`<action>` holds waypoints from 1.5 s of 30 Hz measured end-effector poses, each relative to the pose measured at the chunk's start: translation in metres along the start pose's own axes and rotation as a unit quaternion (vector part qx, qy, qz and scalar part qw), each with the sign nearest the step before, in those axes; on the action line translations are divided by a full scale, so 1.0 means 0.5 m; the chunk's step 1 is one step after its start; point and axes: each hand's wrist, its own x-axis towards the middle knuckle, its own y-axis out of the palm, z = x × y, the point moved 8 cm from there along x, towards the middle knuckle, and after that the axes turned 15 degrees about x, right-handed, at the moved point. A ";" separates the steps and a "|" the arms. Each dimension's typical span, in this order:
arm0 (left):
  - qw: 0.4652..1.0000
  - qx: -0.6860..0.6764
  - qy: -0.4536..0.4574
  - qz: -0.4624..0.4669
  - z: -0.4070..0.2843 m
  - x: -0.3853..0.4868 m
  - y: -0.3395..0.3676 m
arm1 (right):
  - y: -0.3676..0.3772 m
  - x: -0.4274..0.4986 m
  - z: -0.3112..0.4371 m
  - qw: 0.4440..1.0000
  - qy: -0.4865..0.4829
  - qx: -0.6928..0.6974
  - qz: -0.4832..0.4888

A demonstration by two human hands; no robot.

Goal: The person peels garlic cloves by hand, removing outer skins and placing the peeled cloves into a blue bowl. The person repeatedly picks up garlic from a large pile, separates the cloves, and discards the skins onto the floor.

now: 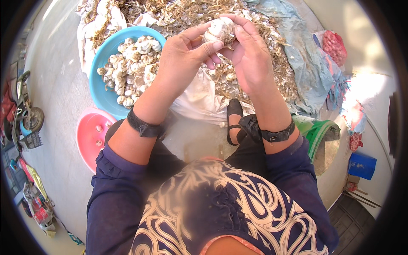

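Observation:
A large white garlic bulb (220,29) is held up between my two hands, its rough root side partly showing. My left hand (188,52) grips it from the left, with the thumb across its lower edge. From the right, my right hand (251,51) touches it with thumb and fingertips. Beyond and below the hands spreads a heap of dry garlic skins and stalks (271,63) on cloth sheets. Left of my left forearm, a blue plastic basin (98,92) holds many garlic bulbs (127,70).
A pink basin (87,134) with several bulbs overlaps the blue one's near side. A green bucket (314,137) lies by my right elbow. Farther right are a red mesh sack (334,47) and a blue box (361,165). A motorbike (24,111) stands far left.

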 end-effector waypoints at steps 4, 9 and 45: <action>0.998 0.053 0.019 -0.013 0.001 0.000 0.001 | 0.004 -0.011 0.004 0.999 -0.007 -0.038 0.013; 0.999 -0.018 0.022 -0.016 0.000 -0.011 0.020 | -0.003 -0.025 0.023 0.996 -0.037 -0.079 -0.012; 0.940 0.294 0.134 -0.105 -0.013 -0.013 0.021 | 0.001 -0.067 -0.077 0.980 0.191 -0.019 -0.049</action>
